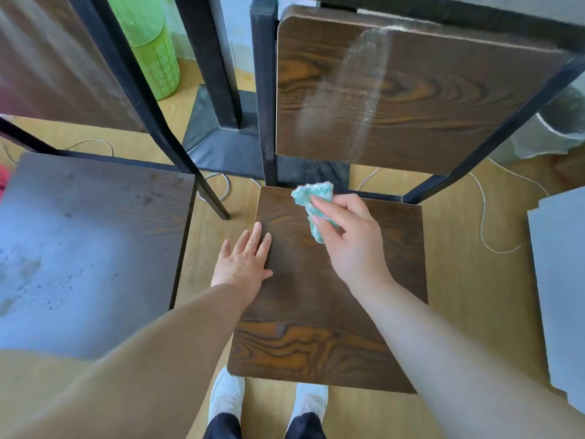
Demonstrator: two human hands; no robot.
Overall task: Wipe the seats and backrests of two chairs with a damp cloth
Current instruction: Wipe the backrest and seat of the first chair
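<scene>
Seat wipe is the step in hand, I'd say. R hand (345, 236) pinches the cloth (311, 193), bunched up btwn thumb & fingers, down near the back edge of the seat (316, 312), a bit left of centre. The teal wad pokes out past the hand toward the backrest (411, 90). Whether the cloth touches the wood or hangs just above it, can't tell from here. L hand (245, 261) lies flat, fingers straight, on the seat's left edge, holding nothing, prob. bracing.

To do it well: spread the cloth flatter under the palm, since a wad like that covers little per pass. Go in overlapping strokes w/ the grain, back edge to front, incl. corners & rims. Shift L hand partway or the patch under it gets missed. Keep pressure even so nothing skids on the smooth floor (459, 280).

Backrest has a pale streak (364, 74) down it. Dust or a drying smear, can't tell, so it likely needs a pass. 2nd seat (95, 248), just left, looks spotted & dull; prob. not done yet.
</scene>
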